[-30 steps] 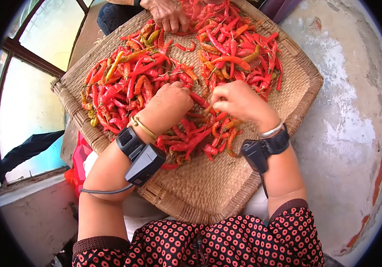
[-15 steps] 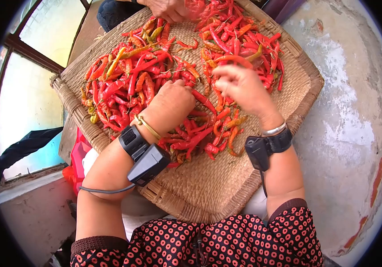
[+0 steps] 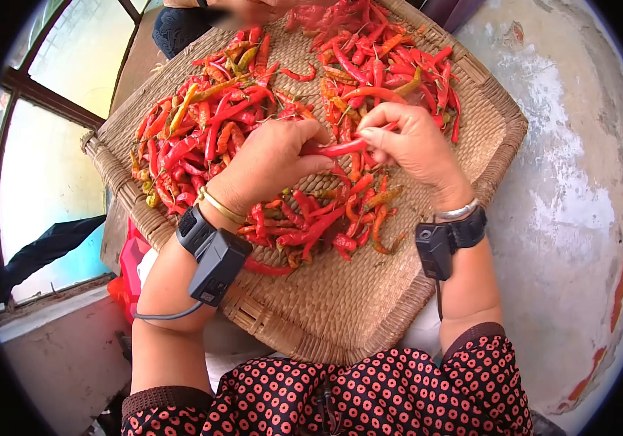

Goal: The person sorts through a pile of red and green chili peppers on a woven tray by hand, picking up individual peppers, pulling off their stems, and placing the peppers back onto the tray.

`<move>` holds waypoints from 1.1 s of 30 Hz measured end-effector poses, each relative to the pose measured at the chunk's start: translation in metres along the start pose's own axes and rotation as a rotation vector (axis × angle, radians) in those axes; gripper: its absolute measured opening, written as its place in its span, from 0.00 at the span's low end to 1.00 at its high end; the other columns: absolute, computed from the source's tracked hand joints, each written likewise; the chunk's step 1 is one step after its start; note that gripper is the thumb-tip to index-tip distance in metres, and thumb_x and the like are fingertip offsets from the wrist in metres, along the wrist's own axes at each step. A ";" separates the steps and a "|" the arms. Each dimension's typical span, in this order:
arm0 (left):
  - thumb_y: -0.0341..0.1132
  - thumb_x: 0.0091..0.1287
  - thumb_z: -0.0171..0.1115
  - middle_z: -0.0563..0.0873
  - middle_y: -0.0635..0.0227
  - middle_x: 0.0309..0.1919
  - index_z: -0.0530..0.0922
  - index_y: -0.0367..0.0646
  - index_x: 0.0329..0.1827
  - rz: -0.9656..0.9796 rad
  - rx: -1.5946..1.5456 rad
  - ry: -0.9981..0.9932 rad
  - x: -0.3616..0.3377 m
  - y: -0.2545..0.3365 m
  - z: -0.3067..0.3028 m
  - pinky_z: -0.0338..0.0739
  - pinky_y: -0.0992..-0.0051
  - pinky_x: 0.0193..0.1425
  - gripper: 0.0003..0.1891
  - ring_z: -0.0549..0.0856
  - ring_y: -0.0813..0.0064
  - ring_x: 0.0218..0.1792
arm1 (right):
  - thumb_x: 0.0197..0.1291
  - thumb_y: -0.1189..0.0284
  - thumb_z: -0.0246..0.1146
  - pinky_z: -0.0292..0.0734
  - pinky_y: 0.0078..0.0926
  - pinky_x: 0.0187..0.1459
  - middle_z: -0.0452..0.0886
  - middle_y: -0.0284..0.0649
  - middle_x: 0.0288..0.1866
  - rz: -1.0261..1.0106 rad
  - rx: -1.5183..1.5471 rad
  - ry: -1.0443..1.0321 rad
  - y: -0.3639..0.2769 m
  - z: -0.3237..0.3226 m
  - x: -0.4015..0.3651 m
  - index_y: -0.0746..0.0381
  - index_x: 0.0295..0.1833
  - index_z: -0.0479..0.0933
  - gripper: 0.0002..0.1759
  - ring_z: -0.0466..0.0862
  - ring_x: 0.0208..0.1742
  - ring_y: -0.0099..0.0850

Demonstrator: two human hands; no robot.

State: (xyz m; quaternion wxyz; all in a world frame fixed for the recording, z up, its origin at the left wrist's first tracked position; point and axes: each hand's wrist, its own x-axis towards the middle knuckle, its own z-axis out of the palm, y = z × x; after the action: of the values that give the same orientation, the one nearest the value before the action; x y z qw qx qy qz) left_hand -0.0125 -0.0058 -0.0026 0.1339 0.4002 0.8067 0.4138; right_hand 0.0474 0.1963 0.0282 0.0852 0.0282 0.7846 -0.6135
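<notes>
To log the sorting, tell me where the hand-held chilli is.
In the head view, the red chilli is at centre frame, pinched between the left hand and right hand, over the woven tray.

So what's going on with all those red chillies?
A person sits with a woven tray in front of them, heaped with chillies, mostly red and a few yellowish. Their left hand and right hand hold one long red chilli between them just above the heap, each pinching one end. Another person's hand, blurred, is at the tray's far edge.
</notes>
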 end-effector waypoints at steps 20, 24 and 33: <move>0.33 0.47 0.63 0.79 0.65 0.30 0.79 0.40 0.33 0.161 0.683 -0.112 -0.002 -0.023 0.034 0.74 0.68 0.43 0.10 0.77 0.65 0.38 | 0.58 0.74 0.60 0.75 0.17 0.34 0.80 0.35 0.34 0.017 0.027 0.106 0.015 0.003 0.011 0.68 0.48 0.76 0.13 0.80 0.32 0.21; 0.31 0.48 0.63 0.80 0.63 0.28 0.79 0.40 0.28 0.126 0.535 -0.067 0.001 -0.022 0.030 0.75 0.69 0.41 0.06 0.79 0.64 0.35 | 0.55 0.73 0.62 0.75 0.21 0.38 0.81 0.37 0.33 -0.016 -0.178 -0.044 0.026 0.010 0.010 0.67 0.46 0.77 0.13 0.80 0.34 0.24; 0.31 0.56 0.64 0.83 0.68 0.24 0.81 0.38 0.37 -0.205 -0.344 0.104 0.008 -0.003 0.011 0.75 0.79 0.32 0.08 0.79 0.83 0.25 | 0.55 0.71 0.62 0.74 0.22 0.34 0.80 0.37 0.29 -0.015 -0.439 -0.138 0.017 0.009 0.006 0.66 0.44 0.78 0.12 0.79 0.29 0.25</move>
State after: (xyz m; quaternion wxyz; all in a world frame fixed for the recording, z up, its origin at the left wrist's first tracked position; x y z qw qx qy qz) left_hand -0.0136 0.0054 -0.0108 0.2001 0.2653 0.7664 0.5497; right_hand 0.0450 0.1914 0.0084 0.1383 -0.0390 0.8918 -0.4289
